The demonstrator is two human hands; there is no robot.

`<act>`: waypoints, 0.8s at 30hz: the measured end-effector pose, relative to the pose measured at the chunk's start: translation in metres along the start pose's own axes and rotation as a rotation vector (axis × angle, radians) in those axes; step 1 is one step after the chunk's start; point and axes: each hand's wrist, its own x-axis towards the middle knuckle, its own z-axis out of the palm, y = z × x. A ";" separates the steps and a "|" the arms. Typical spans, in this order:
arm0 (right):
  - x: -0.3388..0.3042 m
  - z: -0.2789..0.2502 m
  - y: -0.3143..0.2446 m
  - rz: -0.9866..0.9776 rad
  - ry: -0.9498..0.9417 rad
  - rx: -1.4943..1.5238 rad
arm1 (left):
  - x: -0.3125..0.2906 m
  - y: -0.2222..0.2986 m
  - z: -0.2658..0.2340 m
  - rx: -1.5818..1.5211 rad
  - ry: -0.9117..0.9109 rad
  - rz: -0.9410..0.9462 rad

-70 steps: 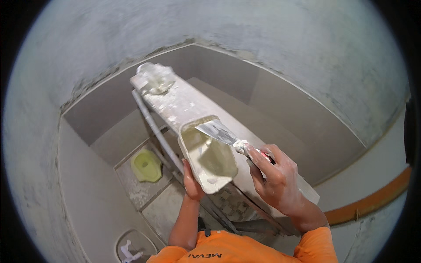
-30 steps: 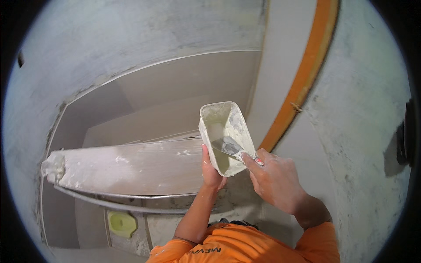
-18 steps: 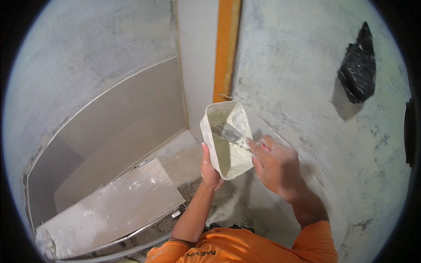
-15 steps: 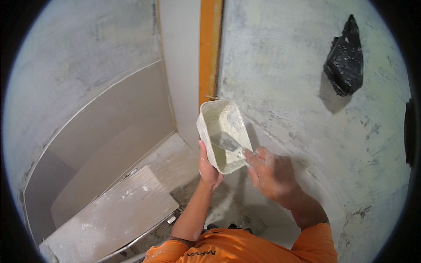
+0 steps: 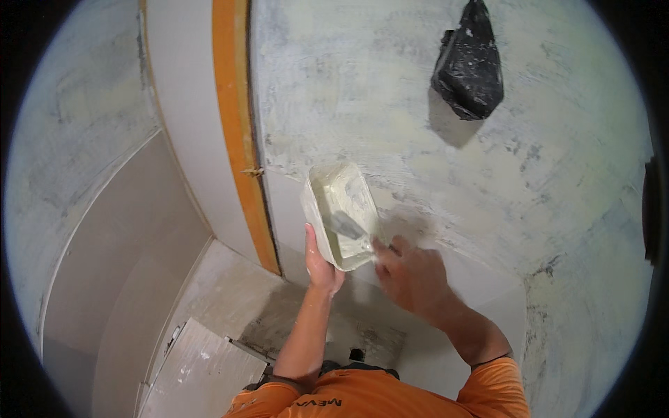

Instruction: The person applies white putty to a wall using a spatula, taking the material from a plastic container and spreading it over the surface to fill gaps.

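A white rectangular plastic tub [image 5: 313, 209], smeared with pale filler, is held up in front of me with its mouth facing me. My left hand [image 5: 323, 270] is closed around its lower left side, thumb along the outer wall. Inside the tub lies the blade of a putty knife [image 5: 346, 225]. My right hand [image 5: 417, 279] grips that knife's handle over the tub's lower right rim; motion blurs the fingers, which mostly cover the handle. Wet, light-coloured filler coats the tub's inner walls.
A filler-patched wall [image 5: 557, 153] rises ahead and to the right, with a black plastic-wrapped bundle [image 5: 470, 66] on it. An orange vertical strip [image 5: 237, 125] runs left of the tub. Below left is a pale work platform [image 5: 202, 373] above a dusty floor [image 5: 230, 275].
My view has swung right, so the orange strip and black bundle sit further left. The putty knife has shifted inside the tub; both hands keep their grips.
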 end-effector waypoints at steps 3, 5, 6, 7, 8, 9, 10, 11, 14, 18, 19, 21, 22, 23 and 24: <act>-0.015 -0.008 -0.003 0.052 -0.087 -0.014 | 0.001 -0.013 -0.002 -0.013 0.046 -0.057; -0.020 -0.017 0.008 0.045 -0.076 0.142 | -0.004 -0.017 -0.004 0.014 0.071 -0.114; -0.024 -0.023 0.014 0.046 -0.069 0.219 | -0.007 -0.019 -0.004 0.039 0.076 -0.156; -0.027 -0.027 0.019 0.087 -0.008 0.238 | -0.010 -0.020 -0.003 0.065 0.081 -0.195; -0.030 -0.029 0.023 0.120 0.045 0.261 | -0.012 -0.023 -0.008 0.076 0.058 -0.219; -0.034 -0.029 0.024 0.149 0.099 0.282 | -0.013 -0.027 -0.014 0.087 0.035 -0.240; -0.039 -0.027 0.022 0.183 0.105 0.219 | -0.015 -0.030 -0.018 0.097 0.014 -0.260; -0.045 -0.024 0.021 0.219 0.111 0.153 | -0.018 -0.033 -0.018 0.109 0.021 -0.294; -0.063 -0.013 0.007 0.244 -0.053 -0.059 | -0.024 -0.046 -0.019 0.122 0.043 -0.341; -0.082 -0.005 -0.004 0.190 -0.223 -0.067 | -0.031 -0.059 -0.021 0.089 0.033 -0.291; -0.084 -0.006 -0.003 0.195 -0.230 -0.020 | -0.033 -0.060 -0.019 0.084 0.020 -0.283; -0.084 -0.014 0.007 0.208 -0.241 0.083 | -0.038 -0.058 -0.013 0.112 -0.010 -0.271; -0.087 -0.015 0.015 0.203 -0.181 0.161 | -0.040 -0.056 -0.012 0.127 -0.024 -0.263; -0.091 -0.017 0.025 0.200 -0.112 0.236 | -0.040 -0.054 -0.010 0.115 -0.021 -0.271; -0.095 -0.017 0.033 0.189 -0.038 0.305 | -0.038 -0.051 -0.007 0.099 -0.020 -0.271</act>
